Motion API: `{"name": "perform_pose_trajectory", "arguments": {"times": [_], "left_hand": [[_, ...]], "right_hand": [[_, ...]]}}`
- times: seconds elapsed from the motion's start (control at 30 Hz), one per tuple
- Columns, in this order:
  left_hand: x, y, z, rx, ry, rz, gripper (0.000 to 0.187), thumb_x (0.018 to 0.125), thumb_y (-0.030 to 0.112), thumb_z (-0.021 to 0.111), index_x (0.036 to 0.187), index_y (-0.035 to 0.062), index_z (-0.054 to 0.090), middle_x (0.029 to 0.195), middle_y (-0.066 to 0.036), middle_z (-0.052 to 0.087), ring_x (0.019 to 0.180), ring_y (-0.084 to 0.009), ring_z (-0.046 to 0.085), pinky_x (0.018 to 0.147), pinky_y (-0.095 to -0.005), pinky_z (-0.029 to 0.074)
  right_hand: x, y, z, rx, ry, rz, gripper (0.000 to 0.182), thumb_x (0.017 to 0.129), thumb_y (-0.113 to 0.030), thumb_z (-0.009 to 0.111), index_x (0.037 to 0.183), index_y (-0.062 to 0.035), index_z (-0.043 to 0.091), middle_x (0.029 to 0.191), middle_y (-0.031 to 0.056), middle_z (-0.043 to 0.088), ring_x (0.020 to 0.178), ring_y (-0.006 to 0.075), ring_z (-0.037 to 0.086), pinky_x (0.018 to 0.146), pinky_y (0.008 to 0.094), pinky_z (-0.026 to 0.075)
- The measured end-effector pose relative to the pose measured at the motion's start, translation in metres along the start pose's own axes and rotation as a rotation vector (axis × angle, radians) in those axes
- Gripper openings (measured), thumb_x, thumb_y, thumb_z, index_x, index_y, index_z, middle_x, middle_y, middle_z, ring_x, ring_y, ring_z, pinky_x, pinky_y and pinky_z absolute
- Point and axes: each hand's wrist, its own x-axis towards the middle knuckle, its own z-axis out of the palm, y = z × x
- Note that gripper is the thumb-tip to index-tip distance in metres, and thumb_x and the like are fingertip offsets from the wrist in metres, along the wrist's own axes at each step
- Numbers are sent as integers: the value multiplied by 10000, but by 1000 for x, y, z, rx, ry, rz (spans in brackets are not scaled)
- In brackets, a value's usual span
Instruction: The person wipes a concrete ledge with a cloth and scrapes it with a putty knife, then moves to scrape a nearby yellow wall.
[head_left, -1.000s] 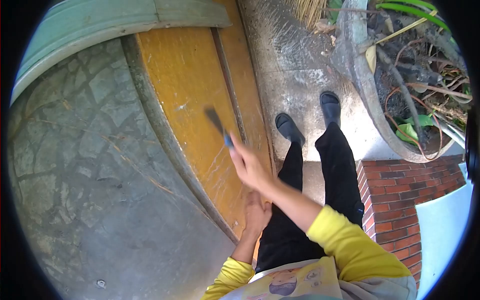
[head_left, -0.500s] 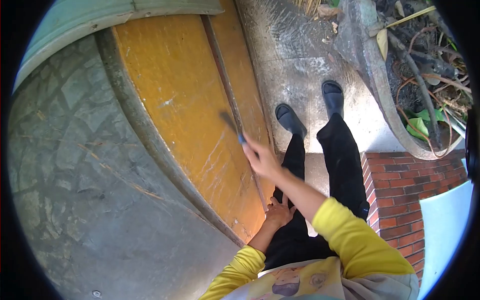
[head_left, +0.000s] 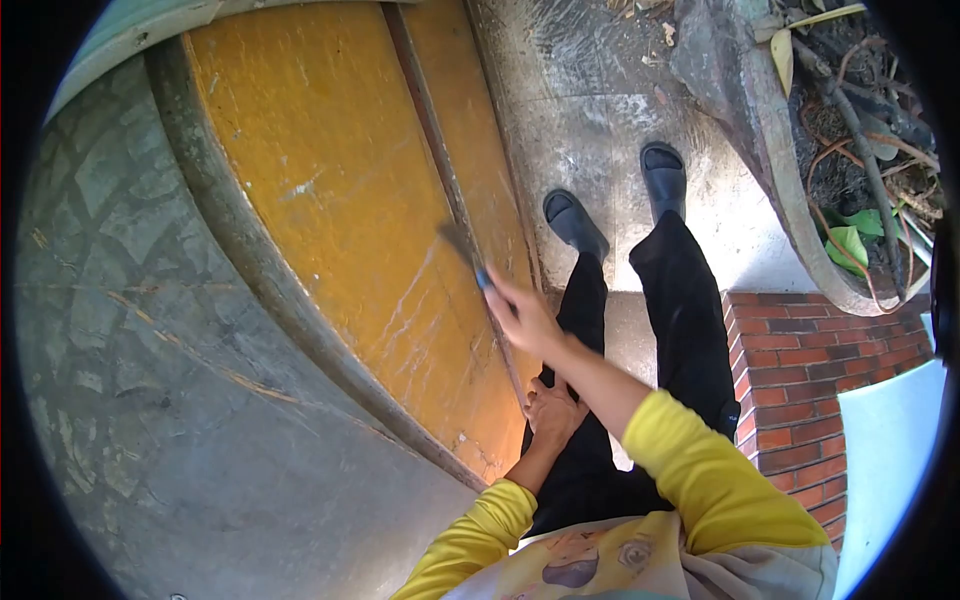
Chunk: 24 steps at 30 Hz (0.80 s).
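Observation:
My right hand (head_left: 525, 318) is closed around the blue handle of a scraper (head_left: 462, 246), whose dark blade is smeared by motion. The blade lies over the orange-yellow panel (head_left: 330, 200), beside the dark raised strip (head_left: 432, 125) that runs along it. Pale scratches mark the panel's surface left of my right hand. Lower down, my left hand (head_left: 555, 410) rests with its fingers spread at the panel's near edge, against my black trouser leg (head_left: 580, 450). It holds nothing that I can see.
Grey stone-patterned paving (head_left: 180, 350) lies to the left, behind a curved ledge (head_left: 290, 310). My feet in dark slip-on shoes (head_left: 665, 180) stand on concrete (head_left: 580, 120). A planter rim (head_left: 790, 230) with roots and leaves and a brick wall (head_left: 790, 370) are at the right.
The view has shifted, so the panel sits farther left and up. My left hand has moved up slightly, with its fingers now more gathered. The scraper stays in my right hand.

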Motion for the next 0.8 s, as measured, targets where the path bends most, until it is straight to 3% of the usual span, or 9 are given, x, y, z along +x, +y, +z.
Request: {"name": "perform_pose_trajectory", "arguments": {"times": [0.03,0.13,0.2,0.27,0.37,0.4,0.5,0.67,0.8], "left_hand": [[-2,2,-2,-32,2,-7,844,871,597,638,1578,269,313,1330,-285,427,1156,-491,555,952,-594,474],[-11,11,-30,-115,3,-18,774,879,547,646,1531,200,415,1296,-287,505,1157,-462,583,980,-571,473],[17,-16,-10,-346,261,132,659,908,445,653,1465,132,492,1275,-280,553,1179,-422,592,991,-552,478],[23,-31,-28,-573,530,242,497,927,279,657,1365,58,572,1246,-269,601,1189,-373,606,1002,-513,489],[-21,-31,-140,-565,1069,506,355,898,4,645,1253,9,623,1248,-239,627,1162,-371,626,1023,-479,498],[-33,-35,-170,-482,1228,617,347,912,1,628,1258,-2,632,1271,-220,626,1196,-357,613,1045,-459,482],[-64,-44,-253,-244,1552,904,342,925,-45,595,1264,-30,639,1364,-195,599,1307,-382,550,1107,-470,432],[-75,-24,-341,-24,1648,667,518,862,-83,628,1368,15,577,1476,-235,505,1381,-446,464,1133,-511,395],[-58,-26,-340,5,1654,618,513,871,-61,639,1374,31,591,1543,-221,443,1427,-382,437,1123,-441,397]], "right_hand": [[41,3,11,-96,179,-190,437,1015,-180,579,1403,19,542,1059,273,701,1024,316,725,878,345,528],[126,-51,2,-6,112,59,433,1021,-217,574,1382,23,551,989,312,669,936,320,729,784,373,529],[140,-46,2,-36,125,17,436,1023,-233,573,1375,24,555,970,330,652,903,314,729,750,387,524],[92,-36,-11,67,-79,109,468,1037,-212,566,1449,-3,496,1233,258,678,1178,264,666,965,355,509],[-13,2,-21,4,-129,-21,484,1009,-137,598,1465,-14,493,1205,234,695,1107,266,696,947,345,511],[-36,-2,-29,-38,-286,186,493,1001,-142,612,1462,-11,496,1226,238,684,1108,266,696,957,343,507],[-7,-15,-8,-60,-37,-71,470,979,-156,634,1420,-22,544,948,247,693,849,336,722,782,394,541],[154,-50,30,86,245,-284,446,1000,-203,603,1406,-28,542,799,265,653,656,323,658,622,402,508],[80,-65,10,91,-18,-42,486,986,-189,622,1438,-48,516,848,250,667,703,345,680,644,408,528]]}}
